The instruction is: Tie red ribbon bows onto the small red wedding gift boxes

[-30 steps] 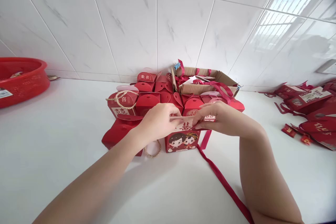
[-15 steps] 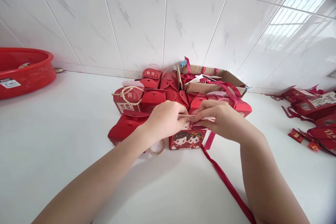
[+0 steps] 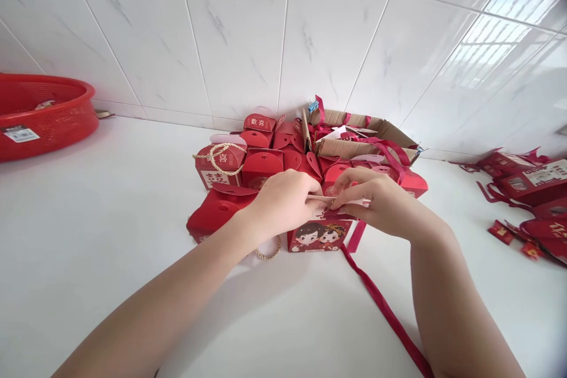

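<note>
A red gift box (image 3: 319,237) printed with two cartoon figures stands upright on the white counter. My left hand (image 3: 287,201) is closed on the left side of its top flap, with the fingertips partly hidden. On the right side of the same flap, my right hand (image 3: 374,201) pinches the edge between thumb and fingers. A dark red ribbon (image 3: 376,295) trails from the box's lower right corner toward my right forearm. Left of the box, beside my left wrist, lie another red box (image 3: 212,215) and a loop of gold cord (image 3: 269,250).
Several folded red boxes (image 3: 263,162) crowd behind my hands. A cardboard carton (image 3: 339,147) holding ribbons backs onto the tiled wall (image 3: 239,41). A red plastic basket (image 3: 53,130) is at far left; more red packages (image 3: 543,212) lie at far right.
The whole view has shifted slightly, so things appear a little further right. Both hands keep their grip on the box's top, with hardly any finger movement visible.
</note>
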A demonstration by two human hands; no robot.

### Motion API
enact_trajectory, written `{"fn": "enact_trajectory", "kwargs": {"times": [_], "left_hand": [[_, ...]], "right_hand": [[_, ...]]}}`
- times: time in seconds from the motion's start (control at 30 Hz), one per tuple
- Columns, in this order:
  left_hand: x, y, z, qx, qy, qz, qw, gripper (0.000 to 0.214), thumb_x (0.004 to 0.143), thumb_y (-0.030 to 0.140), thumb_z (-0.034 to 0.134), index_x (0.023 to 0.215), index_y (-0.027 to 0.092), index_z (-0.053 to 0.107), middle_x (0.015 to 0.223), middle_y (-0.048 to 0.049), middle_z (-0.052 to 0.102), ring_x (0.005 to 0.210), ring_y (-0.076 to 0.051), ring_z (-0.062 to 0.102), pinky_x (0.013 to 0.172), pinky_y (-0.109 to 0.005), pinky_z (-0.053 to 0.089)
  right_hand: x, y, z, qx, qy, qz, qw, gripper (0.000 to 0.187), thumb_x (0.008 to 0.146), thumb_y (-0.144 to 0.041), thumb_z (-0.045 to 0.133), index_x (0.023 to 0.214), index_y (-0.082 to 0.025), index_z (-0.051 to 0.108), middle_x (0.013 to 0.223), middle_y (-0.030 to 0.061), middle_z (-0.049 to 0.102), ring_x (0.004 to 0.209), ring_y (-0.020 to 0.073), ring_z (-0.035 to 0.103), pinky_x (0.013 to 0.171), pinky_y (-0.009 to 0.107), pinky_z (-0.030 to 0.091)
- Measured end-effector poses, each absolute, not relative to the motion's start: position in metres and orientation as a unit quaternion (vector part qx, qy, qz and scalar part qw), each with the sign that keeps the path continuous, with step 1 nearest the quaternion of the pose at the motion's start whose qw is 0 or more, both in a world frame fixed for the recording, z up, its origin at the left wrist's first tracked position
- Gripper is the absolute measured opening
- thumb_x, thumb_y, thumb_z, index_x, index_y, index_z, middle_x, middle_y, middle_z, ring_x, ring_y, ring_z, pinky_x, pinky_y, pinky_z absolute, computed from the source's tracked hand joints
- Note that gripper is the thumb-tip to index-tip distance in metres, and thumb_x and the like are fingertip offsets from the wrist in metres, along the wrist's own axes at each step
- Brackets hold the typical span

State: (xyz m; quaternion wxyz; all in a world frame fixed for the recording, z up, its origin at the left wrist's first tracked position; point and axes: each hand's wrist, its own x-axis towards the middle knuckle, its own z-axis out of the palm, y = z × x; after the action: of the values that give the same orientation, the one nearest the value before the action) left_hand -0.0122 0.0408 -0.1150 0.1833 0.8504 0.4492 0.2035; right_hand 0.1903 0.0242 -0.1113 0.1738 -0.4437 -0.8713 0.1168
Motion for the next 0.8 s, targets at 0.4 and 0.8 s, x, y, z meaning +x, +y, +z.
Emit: {"fn": "enact_trajectory", "kwargs": {"times": [0.4, 0.8], "left_hand": [[-0.0151, 0.0405, -0.116, 0.847, 0.439, 0.198, 0.223, 0.025, 0.079, 0.028, 0.057, 0.056, 0.018, 0.053, 0.05, 0.0021, 0.051, 0.046, -0.01, 0.037, 0.047, -0.025, 0.025], [-0.0144, 0.039, -0.1148, 0.862, 0.438, 0.177, 0.186, 0.029, 0.08, 0.019, 0.05, 0.054, 0.019, 0.038, 0.049, 0.0017, 0.039, 0.048, -0.012, 0.04, 0.046, -0.026, 0.023]], "right_hand": [[0.1927, 0.0258, -0.1103, -0.429, -0.864, 0.192, 0.182, 0.021, 0.086, -0.022, 0.056, 0.089, -0.029, 0.075, 0.098, 0.0035, 0.066, 0.08, 0.0162, 0.064, 0.065, 0.028, 0.056], [0.1915, 0.0302, -0.1125, -0.454, -0.839, 0.186, 0.235, 0.01, 0.08, -0.025, 0.062, 0.089, -0.022, 0.059, 0.087, 0.0026, 0.068, 0.079, 0.0185, 0.065, 0.065, 0.029, 0.054]]}}
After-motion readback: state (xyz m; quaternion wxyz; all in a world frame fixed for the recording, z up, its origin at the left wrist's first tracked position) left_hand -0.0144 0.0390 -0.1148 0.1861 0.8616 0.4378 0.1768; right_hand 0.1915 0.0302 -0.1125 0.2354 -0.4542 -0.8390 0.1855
